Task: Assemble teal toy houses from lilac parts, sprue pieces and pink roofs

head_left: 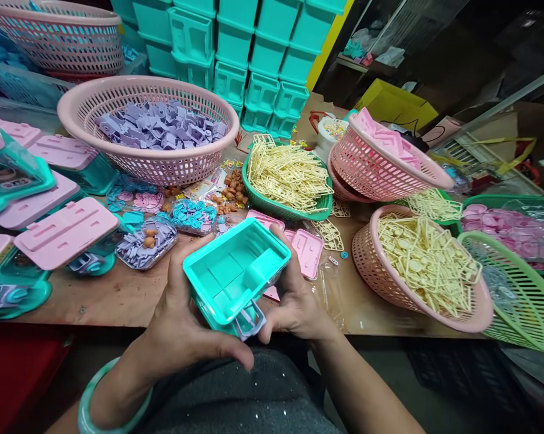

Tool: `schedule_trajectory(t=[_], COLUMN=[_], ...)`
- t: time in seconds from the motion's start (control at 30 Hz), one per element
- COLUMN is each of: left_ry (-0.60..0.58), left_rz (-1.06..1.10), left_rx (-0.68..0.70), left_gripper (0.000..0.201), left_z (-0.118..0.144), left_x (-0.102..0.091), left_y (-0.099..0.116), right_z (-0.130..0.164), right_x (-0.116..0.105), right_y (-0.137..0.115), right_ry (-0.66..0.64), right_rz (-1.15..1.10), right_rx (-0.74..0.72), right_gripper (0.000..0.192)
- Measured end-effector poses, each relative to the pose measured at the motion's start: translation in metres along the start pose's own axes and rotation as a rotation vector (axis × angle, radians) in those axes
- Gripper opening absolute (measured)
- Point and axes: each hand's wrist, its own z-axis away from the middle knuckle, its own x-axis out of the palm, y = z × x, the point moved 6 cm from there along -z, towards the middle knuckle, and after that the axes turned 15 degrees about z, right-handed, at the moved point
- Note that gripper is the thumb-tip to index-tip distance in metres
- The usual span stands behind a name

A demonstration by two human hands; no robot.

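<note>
Between my two hands is a turquoise plastic box with its open top facing up. A small lilac frame-shaped piece sticks out from its near end. My left hand grips the box's left side, thumb stretched along the near end. On the right side, my right hand holds the box, its thumb close to the lilac piece. Pink plastic trays lie on the table just behind the box, partly covered by it and my right hand.
Finished-looking turquoise boxes with pink lids crowd the left. Behind stand a pink basket of lilac parts, a green basket of cream pieces and stacked turquoise boxes. At right, a pink basket of cream parts overhangs near the table edge.
</note>
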Motion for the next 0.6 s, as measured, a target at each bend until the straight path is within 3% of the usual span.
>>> schedule_trajectory(t=[0.1,0.2,0.3,0.4,0.47,0.6], left_ry=[0.072,0.101,0.112,0.133,0.146,0.125], left_rz=[0.028,0.131,0.14,0.076,0.028,0.006], left_rx=[-0.043,-0.08,-0.049,0.032,0.071,0.072], left_gripper=[0.114,0.102,0.093,0.094,0.099,0.1], left_z=[-0.004,-0.008,-0.01,-0.008,-0.006,-0.005], left_x=[-0.002,0.001,0.003,0.001,-0.001,-0.002], left_y=[-0.004,-0.006,-0.003,0.0,0.001,0.0], right_z=[-0.002,0.005,0.017,0.021,0.021,0.018], right_x=[0.003,-0.007,-0.016,-0.015,-0.017,-0.015], right_y=[-0.004,-0.011,-0.034,-0.056,-0.061,-0.056], right_ry=[0.031,0.333,0.56,0.52,0.496,0.435], right_rz=[-0.033,0.06,0.355,0.604,0.609,0.418], right_rx=[0.042,0.064,-0.05,-0.165,-0.155,-0.082], right_gripper=[0.115,0.104,0.058,0.02,0.016,0.008])
